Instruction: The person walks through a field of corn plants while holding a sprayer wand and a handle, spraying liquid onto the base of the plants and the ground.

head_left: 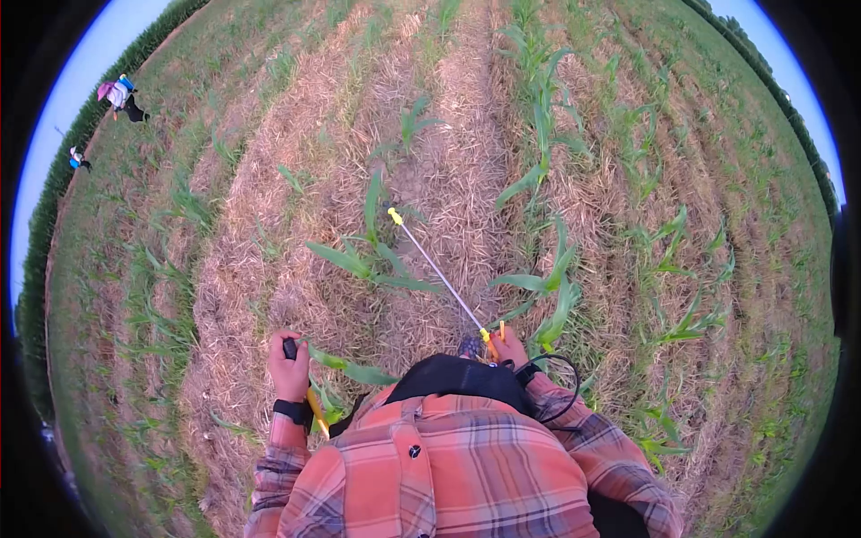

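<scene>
My right hand (509,348) is closed around the orange-and-yellow handle of a spray wand (441,276). Its thin metal tube slants forward and left to a yellow nozzle (395,216) beside a young corn plant (363,262). A black hose (574,381) loops near my right wrist. At my left side, my left hand (289,366) wraps the black grip of a lever (317,411), whose yellow bar runs down behind my forearm. The lever's lower end is hidden by my plaid shirt (466,466).
Corn seedlings (541,117) grow in rows on both sides, with dry straw (242,269) between them. Two other people are far off at the left: one in a pink hat (117,93), another in blue (77,159). Taller green growth (40,242) lines the field's left edge.
</scene>
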The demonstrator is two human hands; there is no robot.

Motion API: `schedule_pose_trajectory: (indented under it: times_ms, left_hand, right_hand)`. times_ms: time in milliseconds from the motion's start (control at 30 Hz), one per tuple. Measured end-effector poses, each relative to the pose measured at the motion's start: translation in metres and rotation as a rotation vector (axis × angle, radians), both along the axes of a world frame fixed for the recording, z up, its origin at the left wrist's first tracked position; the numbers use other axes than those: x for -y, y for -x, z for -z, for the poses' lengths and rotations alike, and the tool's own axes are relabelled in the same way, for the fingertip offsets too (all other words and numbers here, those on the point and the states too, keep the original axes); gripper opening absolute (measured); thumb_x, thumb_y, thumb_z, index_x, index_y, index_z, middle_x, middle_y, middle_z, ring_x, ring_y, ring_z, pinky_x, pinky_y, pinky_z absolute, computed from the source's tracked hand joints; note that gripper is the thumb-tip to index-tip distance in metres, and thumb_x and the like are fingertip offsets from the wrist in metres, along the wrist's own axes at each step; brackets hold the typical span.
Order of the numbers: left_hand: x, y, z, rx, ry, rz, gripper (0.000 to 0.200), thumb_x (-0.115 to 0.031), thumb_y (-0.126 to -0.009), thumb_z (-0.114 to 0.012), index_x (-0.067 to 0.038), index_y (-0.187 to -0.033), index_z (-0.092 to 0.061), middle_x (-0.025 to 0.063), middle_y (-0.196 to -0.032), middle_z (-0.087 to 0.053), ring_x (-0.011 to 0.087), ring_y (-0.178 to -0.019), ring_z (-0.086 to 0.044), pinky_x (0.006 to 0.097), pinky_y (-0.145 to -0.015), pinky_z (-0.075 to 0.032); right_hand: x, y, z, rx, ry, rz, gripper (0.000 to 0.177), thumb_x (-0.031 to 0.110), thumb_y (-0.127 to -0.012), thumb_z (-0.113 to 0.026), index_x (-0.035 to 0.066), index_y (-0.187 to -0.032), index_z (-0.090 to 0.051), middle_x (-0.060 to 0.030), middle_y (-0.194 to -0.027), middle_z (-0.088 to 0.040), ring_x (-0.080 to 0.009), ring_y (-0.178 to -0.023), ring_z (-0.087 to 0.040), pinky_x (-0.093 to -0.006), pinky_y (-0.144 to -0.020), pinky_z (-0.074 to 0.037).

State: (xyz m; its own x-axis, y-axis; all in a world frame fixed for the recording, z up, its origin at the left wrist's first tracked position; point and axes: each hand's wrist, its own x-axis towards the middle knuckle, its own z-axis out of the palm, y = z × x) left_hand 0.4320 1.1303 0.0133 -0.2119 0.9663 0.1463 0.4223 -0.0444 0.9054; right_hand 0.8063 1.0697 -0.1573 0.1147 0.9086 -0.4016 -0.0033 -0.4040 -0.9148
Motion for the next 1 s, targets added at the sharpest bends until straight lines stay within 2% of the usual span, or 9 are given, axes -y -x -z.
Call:
schedule_pose_trajectory:
  times_ms: [67, 133, 200, 233, 267, 333, 467, 600, 1000]
  left_hand:
    - [-0.019, -0.015, 0.004, -0.059, 0.063, 0.039, 0.013, 0.001, -0.072, -0.048, -0.008, -0.079, -0.043, -0.0041, -0.061, -0.038, 0.0024, -0.046, -0.035, 0.0166, -0.039, -0.027]
    - [-0.037, -0.035, 0.003, -0.035, 0.008, 0.111, 0.013, 0.001, -0.072, -0.048, -0.008, -0.079, -0.043, -0.0037, -0.061, -0.039, 0.0027, -0.045, -0.035, 0.017, -0.038, -0.027]
    - [-0.054, -0.061, 0.0, 0.005, -0.048, 0.181, 0.013, 0.002, -0.072, -0.048, -0.008, -0.08, -0.043, -0.0034, -0.061, -0.039, 0.003, -0.044, -0.035, 0.0174, -0.037, -0.027]
    - [-0.058, -0.072, -0.006, 0.005, 0.043, 0.136, 0.013, 0.002, -0.071, -0.05, -0.008, -0.079, -0.044, -0.0037, -0.06, -0.039, 0.0034, -0.049, -0.035, 0.0179, -0.042, -0.028]
    - [-0.061, -0.082, -0.012, 0.004, 0.135, 0.088, 0.014, 0.002, -0.069, -0.051, -0.007, -0.078, -0.045, -0.0039, -0.06, -0.039, 0.0039, -0.054, -0.036, 0.0184, -0.048, -0.029]
    - [-0.071, -0.097, -0.011, -0.019, 0.152, 0.11, 0.014, 0.002, -0.069, -0.051, -0.007, -0.078, -0.045, -0.0036, -0.06, -0.039, 0.0036, -0.053, -0.035, 0.018, -0.048, -0.029]
    - [-0.089, -0.105, -0.001, -0.008, 0.111, 0.136, 0.014, 0.002, -0.068, -0.052, -0.007, -0.078, -0.046, -0.0032, -0.06, -0.039, 0.0044, -0.054, -0.036, 0.019, -0.048, -0.03]
    - [-0.108, -0.11, 0.007, -0.03, 0.103, 0.137, 0.014, 0.001, -0.068, -0.052, -0.006, -0.078, -0.046, -0.0031, -0.06, -0.039, 0.0058, -0.053, -0.036, 0.0198, -0.049, -0.031]
    - [-0.225, -0.127, 0.016, -0.029, 0.107, 0.176, 0.013, 0.002, -0.07, -0.051, -0.006, -0.077, -0.045, -0.0035, -0.06, -0.038, 0.0049, -0.053, -0.034, 0.0194, -0.048, -0.029]
  right_hand:
    - [-0.011, -0.026, 0.002, -0.145, 0.093, 0.128, 0.016, 0.022, -0.083, -0.043, 0.007, -0.084, -0.038, -0.0057, -0.057, -0.05, -0.0109, -0.039, -0.045, -0.0221, -0.035, -0.035]
    - [-0.017, -0.052, -0.01, -0.108, 0.152, 0.136, 0.017, 0.024, -0.083, -0.04, 0.008, -0.084, -0.037, -0.0065, -0.056, -0.05, -0.0123, -0.037, -0.044, -0.0227, -0.033, -0.035]
    - [-0.024, -0.074, -0.019, -0.295, 0.235, 0.319, 0.018, 0.026, -0.084, -0.037, 0.008, -0.084, -0.037, -0.0066, -0.054, -0.048, -0.0132, -0.036, -0.043, -0.0224, -0.033, -0.034]
    - [-0.025, -0.086, -0.018, -0.239, 0.226, 0.335, 0.027, 0.036, -0.084, -0.034, 0.01, -0.08, -0.038, -0.0057, -0.053, -0.048, -0.012, -0.034, -0.041, -0.0231, -0.03, -0.031]
    - [-0.024, -0.1, -0.009, -0.233, 0.229, 0.347, 0.027, 0.036, -0.084, -0.034, 0.01, -0.08, -0.038, -0.0057, -0.053, -0.048, -0.012, -0.034, -0.041, -0.0231, -0.03, -0.031]
    - [-0.023, -0.128, 0.002, -0.429, 0.305, 0.471, 0.03, 0.038, -0.081, -0.032, 0.008, -0.084, -0.038, -0.0066, -0.053, -0.047, -0.0144, -0.037, -0.043, -0.0243, -0.032, -0.032]
    - [-0.02, -0.153, -0.017, -0.358, 0.197, 0.72, 0.04, 0.044, -0.08, -0.029, 0.006, -0.08, -0.042, -0.0065, -0.052, -0.047, -0.0138, -0.037, -0.042, -0.024, -0.032, -0.032]
    - [-0.017, -0.183, -0.004, -0.377, 0.184, 0.775, 0.046, 0.05, -0.082, -0.024, 0.007, -0.086, -0.04, -0.0094, -0.057, -0.05, -0.0136, -0.037, -0.043, -0.0242, -0.033, -0.034]
    - [-0.099, -0.199, -0.01, -0.323, 0.159, 0.904, 0.043, 0.044, -0.083, -0.025, 0.004, -0.084, -0.04, -0.0116, -0.057, -0.05, -0.0153, -0.037, -0.042, -0.0252, -0.031, -0.033]
